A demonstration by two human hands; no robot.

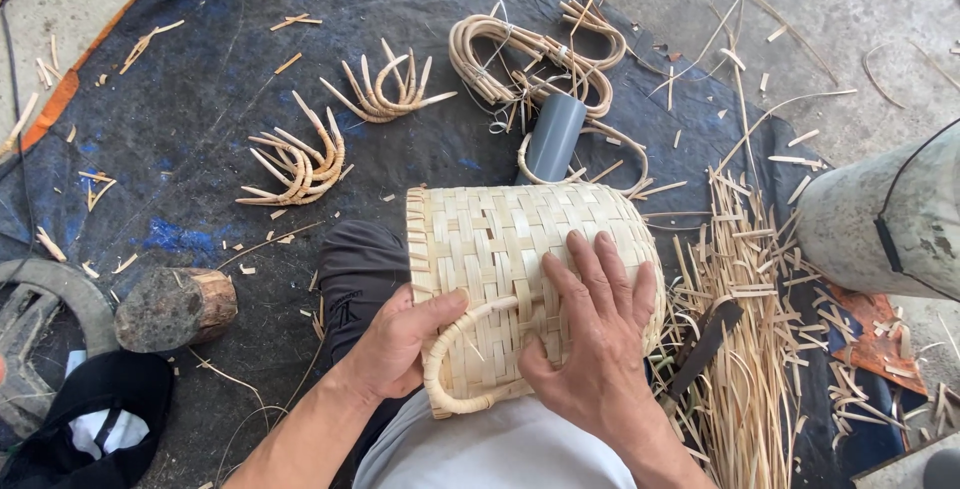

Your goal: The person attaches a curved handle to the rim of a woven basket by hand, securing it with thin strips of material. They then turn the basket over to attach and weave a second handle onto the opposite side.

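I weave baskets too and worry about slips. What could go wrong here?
The curved handle is held only by the left hand; it might spring loose. The right hand presses the woven basket, which might roll off the lap. Sharp strips lie close by.

Basket (500,249) lies on lap; pipe (553,137) behind, log (175,306) left.

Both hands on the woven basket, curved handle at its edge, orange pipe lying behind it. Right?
Not quite: the pipe behind the woven basket is grey, not orange, as the head view shows. Left hand and right hand are both on the basket, with the curved handle at its edge.
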